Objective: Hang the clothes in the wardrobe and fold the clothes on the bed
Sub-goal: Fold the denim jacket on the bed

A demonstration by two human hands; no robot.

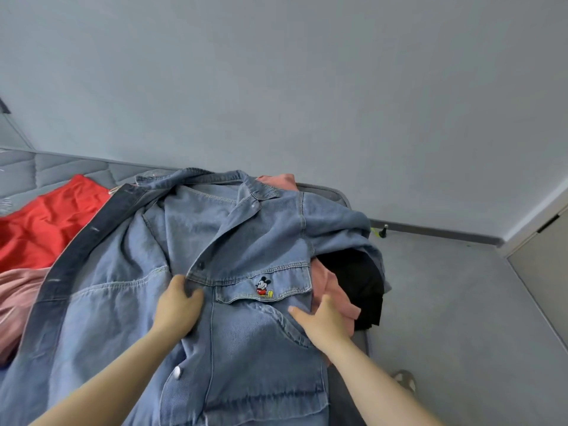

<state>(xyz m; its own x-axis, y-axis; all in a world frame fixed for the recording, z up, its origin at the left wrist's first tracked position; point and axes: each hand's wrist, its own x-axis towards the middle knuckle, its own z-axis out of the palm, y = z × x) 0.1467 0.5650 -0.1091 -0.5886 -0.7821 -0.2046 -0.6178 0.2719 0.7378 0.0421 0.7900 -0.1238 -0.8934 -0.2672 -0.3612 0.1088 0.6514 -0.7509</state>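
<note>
A light blue denim jacket (252, 241) with a small cartoon mouse patch on its chest pocket lies spread over the bed (61, 169), collar away from me. My left hand (178, 305) grips the jacket's front edge just below a dark button, fingers curled into the cloth. My right hand (319, 318) holds the jacket's right side beside the pocket, thumb on top and fingers tucked under the fabric. A darker denim piece (92, 238) runs along the jacket's left side.
A red garment (46, 222) and a pink one (15, 302) lie to the left on the grey mattress. More pink cloth (332, 287) and a black garment (356, 281) sit under the jacket's right side. Grey floor and a wall lie to the right.
</note>
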